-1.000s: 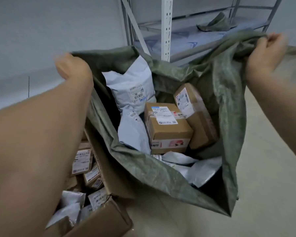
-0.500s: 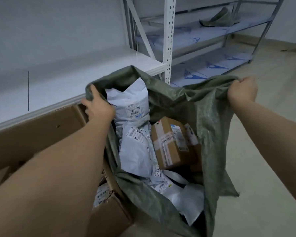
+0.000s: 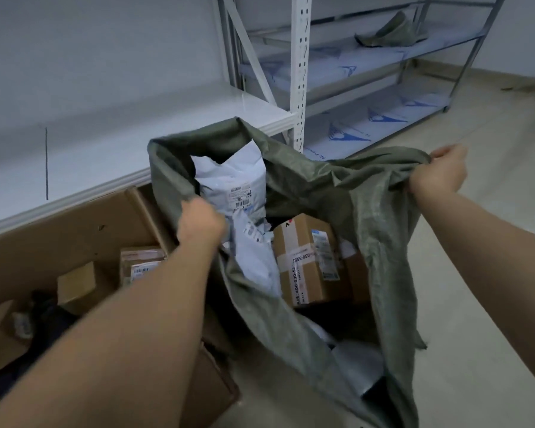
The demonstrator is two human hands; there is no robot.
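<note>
Right now both hands hold open the mouth of a green woven sack (image 3: 337, 193) in the middle of the frame. The left hand (image 3: 200, 222), at centre left, has its fingers curled round the near-left edge of the rim. The right hand (image 3: 439, 173), at upper right, grips a bunched fold of the opposite edge. The sack hangs between them, its lower part sagging towards the pale floor (image 3: 491, 304) at the bottom right.

Inside, a white poly mailer (image 3: 238, 180) with a barcode label stands upright against the far wall, just above the left hand. A second mailer (image 3: 254, 257) lies tilted below it. A taped cardboard box (image 3: 303, 257) with printed digits on the tape leans just beside that, towards the right. More plastic packets show only as a blur at the sack's bottom.

Just beside the sack on the left is a large open carton (image 3: 59, 242) holding a small labelled box (image 3: 139, 262). At the top of the frame, a metal shelving rack (image 3: 300, 72) carries a folded green sack (image 3: 386, 34).
</note>
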